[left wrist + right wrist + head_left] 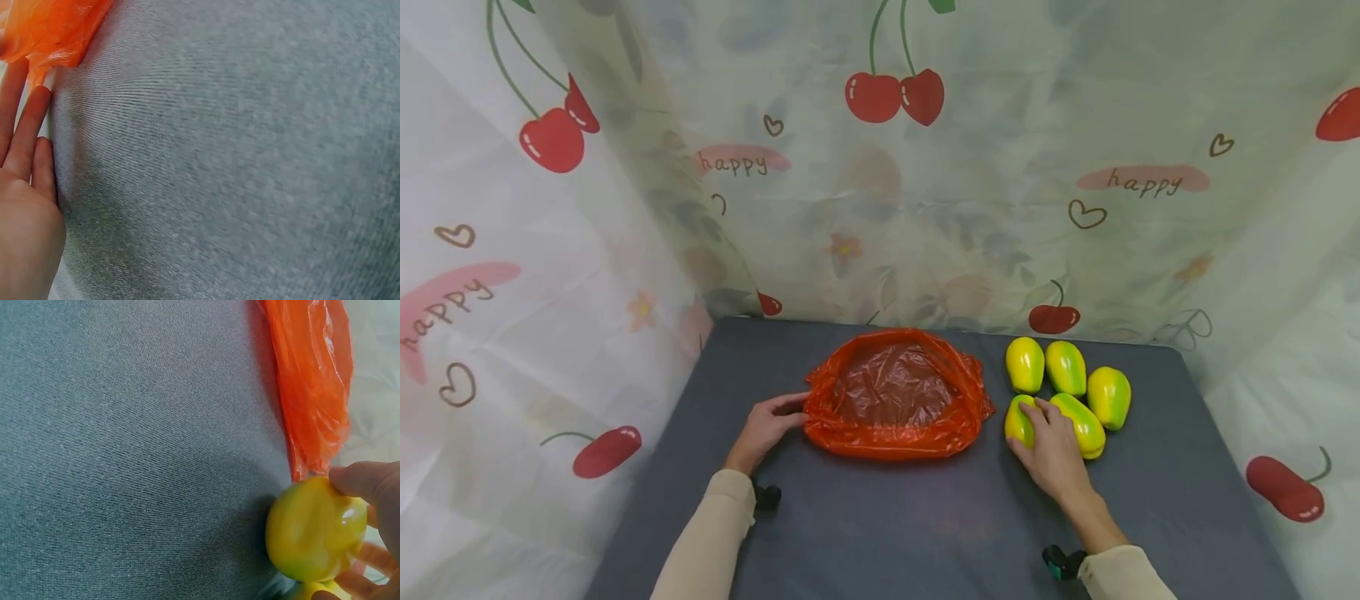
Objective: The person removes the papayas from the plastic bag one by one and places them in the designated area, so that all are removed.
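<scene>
A red plastic bag (pixel 895 442) lies on the table with its mouth spread wide and facing up. At its left edge, my left hand (pixel 767 429) pinches the rim between thumb and fingers. The left wrist view shows the other fingers of that hand fairly straight beside the bag (pixel 56 31). My right hand (pixel 1052 450) grips a glossy yellow-green mango (pixel 1019 421), just right of the bag. Thumb and fingers curl round this mango (pixel 312 531) in the right wrist view, where it appears close to the table surface.
Several more mangoes sit on the right: one (pixel 1025 365) at the back, another (pixel 1066 367) beside it, one (pixel 1108 397) farther right and one (pixel 1084 429) beside my right hand. The dark grey table (pixel 887 525) is enclosed by a cherry-printed curtain (pixel 985 167).
</scene>
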Demonstrator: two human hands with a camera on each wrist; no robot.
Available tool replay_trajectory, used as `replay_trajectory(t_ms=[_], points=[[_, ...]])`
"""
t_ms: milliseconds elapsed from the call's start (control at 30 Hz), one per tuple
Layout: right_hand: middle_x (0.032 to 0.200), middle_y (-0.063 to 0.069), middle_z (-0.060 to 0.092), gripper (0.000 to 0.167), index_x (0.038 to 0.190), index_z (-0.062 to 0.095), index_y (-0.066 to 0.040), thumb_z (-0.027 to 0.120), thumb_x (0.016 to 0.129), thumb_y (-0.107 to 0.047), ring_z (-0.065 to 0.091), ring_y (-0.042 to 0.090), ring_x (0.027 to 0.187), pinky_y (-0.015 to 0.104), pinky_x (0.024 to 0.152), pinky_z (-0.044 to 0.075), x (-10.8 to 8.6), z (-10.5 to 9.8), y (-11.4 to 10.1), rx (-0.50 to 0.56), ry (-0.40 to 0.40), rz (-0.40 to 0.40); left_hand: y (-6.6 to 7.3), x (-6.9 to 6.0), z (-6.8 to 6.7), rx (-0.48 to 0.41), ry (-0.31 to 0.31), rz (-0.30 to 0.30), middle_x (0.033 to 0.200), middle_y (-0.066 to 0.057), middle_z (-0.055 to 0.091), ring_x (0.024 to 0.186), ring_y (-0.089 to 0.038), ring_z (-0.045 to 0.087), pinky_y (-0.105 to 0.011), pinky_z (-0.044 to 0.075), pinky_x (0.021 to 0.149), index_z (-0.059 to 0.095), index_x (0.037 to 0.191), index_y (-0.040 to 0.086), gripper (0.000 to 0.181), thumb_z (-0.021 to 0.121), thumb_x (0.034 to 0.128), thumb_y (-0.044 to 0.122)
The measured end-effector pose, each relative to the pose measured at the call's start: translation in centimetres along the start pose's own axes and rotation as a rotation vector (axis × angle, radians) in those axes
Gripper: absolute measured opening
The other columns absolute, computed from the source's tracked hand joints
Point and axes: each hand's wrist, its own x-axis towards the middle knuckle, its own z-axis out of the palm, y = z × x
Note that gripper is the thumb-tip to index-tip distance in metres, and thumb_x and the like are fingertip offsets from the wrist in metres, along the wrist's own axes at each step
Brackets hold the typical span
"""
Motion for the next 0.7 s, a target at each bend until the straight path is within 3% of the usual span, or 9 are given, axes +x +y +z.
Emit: replay_trajectory(t_ms=[267, 700], points=[[0.142, 0.03, 0.051, 0.048, 0.128, 0.065, 0.001, 0.079, 0.086, -0.016, 0.05, 0.052, 0.122, 0.064, 0.105, 0.042, -0.19, 0.09, 0.14, -0.012, 0.043, -0.02, 0.12, 0.25, 0.24, -0.013, -0.017, -0.005, 0.144, -0.003, 0.063, 0.137, -0.027, 0.055, -0.053, 0.04, 0.119, 0.068, 0.134, 0.028, 0.043, 0.077, 0.0913, 0.026], [0.145, 0.028, 0.049, 0.043, 0.127, 0.065, -0.001, 0.076, 0.088, -0.017, 0.044, 0.05, 0.127, 0.064, 0.109, 0.039, -0.08, -0.04, -0.46, -0.016, 0.002, 0.001, 0.79, 0.11, 0.15, 0.017, 0.021, 0.01, 0.141, -0.004, 0.065, 0.132, -0.026, 0.059, -0.05, 0.046, 0.115, 0.066, 0.136, 0.026, 0.046, 0.077, 0.0912, 0.027]])
